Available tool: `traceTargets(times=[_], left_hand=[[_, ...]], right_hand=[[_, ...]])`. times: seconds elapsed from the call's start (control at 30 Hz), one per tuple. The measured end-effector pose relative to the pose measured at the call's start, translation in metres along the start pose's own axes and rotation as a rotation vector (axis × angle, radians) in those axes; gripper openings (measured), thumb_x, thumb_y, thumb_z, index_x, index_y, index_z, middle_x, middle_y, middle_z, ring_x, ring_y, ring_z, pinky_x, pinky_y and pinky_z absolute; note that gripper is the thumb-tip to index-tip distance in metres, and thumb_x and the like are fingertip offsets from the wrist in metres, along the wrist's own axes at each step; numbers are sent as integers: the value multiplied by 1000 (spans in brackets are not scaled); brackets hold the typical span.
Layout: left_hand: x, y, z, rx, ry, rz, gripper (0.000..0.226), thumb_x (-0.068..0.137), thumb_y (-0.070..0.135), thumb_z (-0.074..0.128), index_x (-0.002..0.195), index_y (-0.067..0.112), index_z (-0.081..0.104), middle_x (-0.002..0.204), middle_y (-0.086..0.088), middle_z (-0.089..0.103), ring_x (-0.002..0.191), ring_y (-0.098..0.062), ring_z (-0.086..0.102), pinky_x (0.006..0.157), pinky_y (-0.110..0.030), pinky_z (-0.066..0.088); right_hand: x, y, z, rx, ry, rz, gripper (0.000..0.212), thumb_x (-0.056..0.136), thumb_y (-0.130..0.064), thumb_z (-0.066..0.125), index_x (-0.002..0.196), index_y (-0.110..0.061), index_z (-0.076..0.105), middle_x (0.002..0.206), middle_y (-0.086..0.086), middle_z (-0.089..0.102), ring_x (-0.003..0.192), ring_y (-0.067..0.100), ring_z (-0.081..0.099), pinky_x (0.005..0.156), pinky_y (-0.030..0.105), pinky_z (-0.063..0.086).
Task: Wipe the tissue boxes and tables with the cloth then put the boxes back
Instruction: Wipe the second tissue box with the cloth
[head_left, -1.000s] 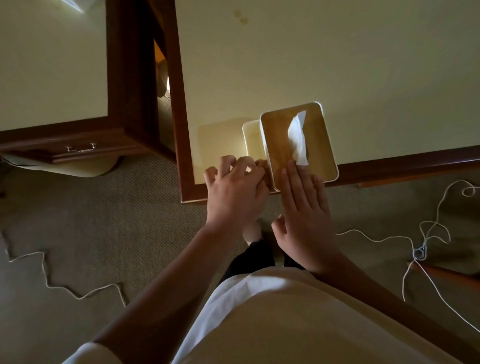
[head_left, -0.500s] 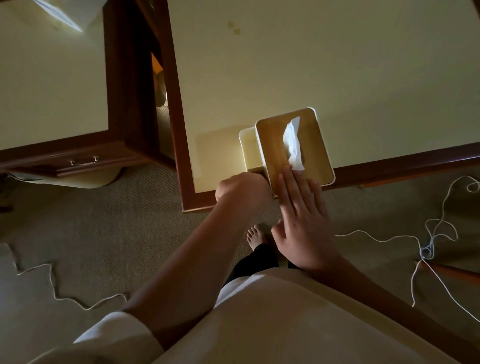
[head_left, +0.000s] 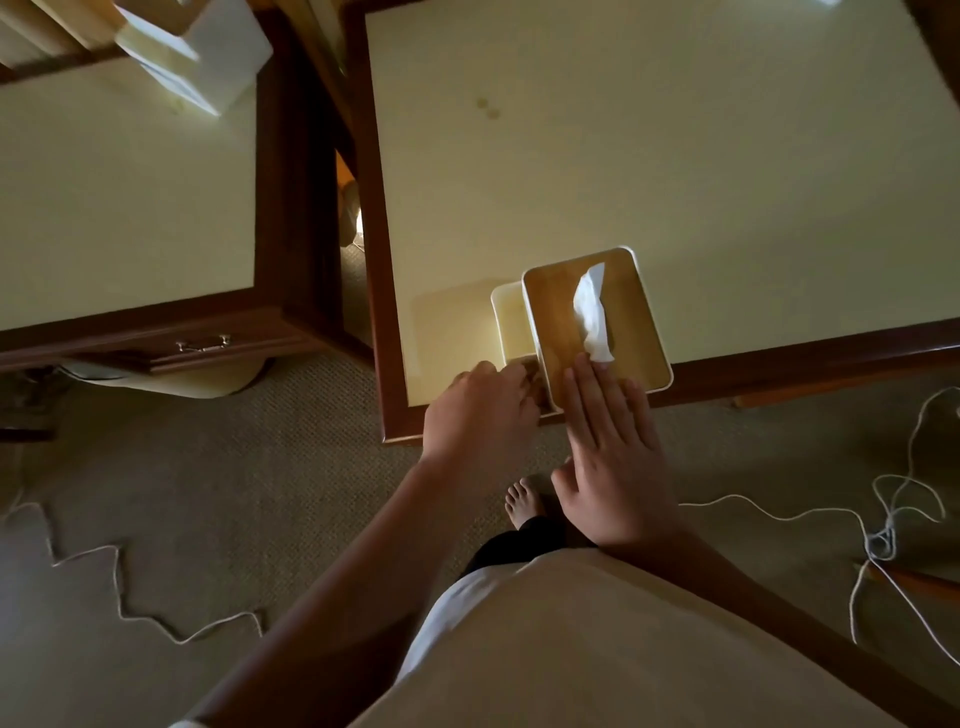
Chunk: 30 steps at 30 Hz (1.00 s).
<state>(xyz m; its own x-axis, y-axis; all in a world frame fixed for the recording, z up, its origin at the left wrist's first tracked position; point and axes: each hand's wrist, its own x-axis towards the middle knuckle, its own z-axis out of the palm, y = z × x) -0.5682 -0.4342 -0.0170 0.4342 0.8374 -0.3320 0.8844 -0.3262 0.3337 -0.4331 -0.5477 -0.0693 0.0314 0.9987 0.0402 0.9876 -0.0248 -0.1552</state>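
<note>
Right now the tissue box (head_left: 556, 322) sits at the near-left corner of the table (head_left: 675, 156), long axis running away from the person — right hand (head_left: 613, 457) flat on its lid, left hand (head_left: 478, 415) curled at its left side, grip unclear.

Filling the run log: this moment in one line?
right hand: flat on box | left hand: at box's side | box: on table, near edge

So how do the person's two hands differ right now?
The right hand lies flat, fingers straight, on the lid of the tissue box; the left hand curls at its left side. The right reaches the tissue; the left does not. Both are at the same box.
</note>
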Motion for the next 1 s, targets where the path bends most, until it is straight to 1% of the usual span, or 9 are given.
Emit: traceTargets(times=[0.1, 0.2, 0.3, 0.47, 0.67, 0.8, 0.83, 0.9, 1.0], left_hand=[[14, 11, -4, 126, -224, -112, 31, 105, 46, 46, 115, 31, 71, 92, 5, 65, 82, -20, 63, 62, -31, 45], [32, 21, -9, 172, -464, -205, 25, 95, 31, 66, 119, 30, 71, 94, 5, 66, 86, -20, 63, 66, -33, 44], [44, 21, -16, 211, -670, -210, 53, 83, 25, 81, 132, 36, 65, 108, 5, 68, 101, -23, 65, 81, -40, 50], [52, 26, -18, 259, -718, -210, 41, 89, 32, 80, 127, 31, 66, 100, 6, 69, 99, -21, 71, 97, -45, 55], [46, 34, -14, 357, -630, -147, 50, 88, 34, 82, 134, 27, 62, 121, 8, 66, 104, -24, 65, 72, -38, 50], [46, 32, -12, 230, -647, -201, 23, 92, 30, 77, 112, 27, 67, 109, 9, 66, 96, -20, 60, 77, -36, 47], [46, 31, -14, 209, -672, -212, 15, 93, 29, 76, 100, 24, 65, 101, 8, 67, 94, -20, 64, 79, -35, 50], [52, 25, -20, 179, -752, -161, 17, 94, 23, 77, 86, 16, 63, 89, 0, 68, 84, -20, 70, 83, -36, 60], [53, 16, -31, 139, -826, -74, 15, 91, 12, 78, 102, 3, 72, 97, -11, 73, 82, -24, 75, 76, -35, 66]], right_hand=[[1, -2, -2, 4, 1, -3, 84, 86, -33, 45, 161, 1, 26, 169, 18, 22, 158, 33, 20, 127, 55, 19], [0, -3, -2, 17, 9, -7, 84, 85, -31, 45, 161, -1, 26, 170, 17, 22, 158, 31, 19, 128, 54, 19], [0, -4, -1, 14, 11, 0, 86, 85, -30, 51, 162, -2, 24, 170, 16, 21, 159, 31, 18, 127, 54, 19], [0, -4, -1, -7, 10, 0, 88, 84, -30, 53, 161, 0, 25, 170, 18, 22, 158, 32, 18, 127, 55, 19], [-1, -7, 0, -56, -34, 11, 96, 80, -34, 58, 162, 0, 21, 170, 19, 19, 158, 33, 19, 127, 55, 20], [-1, -5, 2, -32, -20, 11, 98, 77, -34, 59, 162, 0, 23, 170, 19, 18, 158, 34, 18, 127, 55, 20], [-1, -5, 2, -27, -17, 10, 98, 77, -34, 59, 162, 0, 23, 170, 19, 19, 158, 34, 18, 127, 56, 20], [0, -6, 1, -28, -22, 5, 101, 76, -35, 63, 162, 0, 23, 170, 19, 19, 158, 34, 18, 127, 56, 20], [-1, -5, 0, -50, -39, -1, 104, 77, -34, 67, 163, 0, 19, 171, 19, 17, 159, 34, 16, 127, 56, 19]])
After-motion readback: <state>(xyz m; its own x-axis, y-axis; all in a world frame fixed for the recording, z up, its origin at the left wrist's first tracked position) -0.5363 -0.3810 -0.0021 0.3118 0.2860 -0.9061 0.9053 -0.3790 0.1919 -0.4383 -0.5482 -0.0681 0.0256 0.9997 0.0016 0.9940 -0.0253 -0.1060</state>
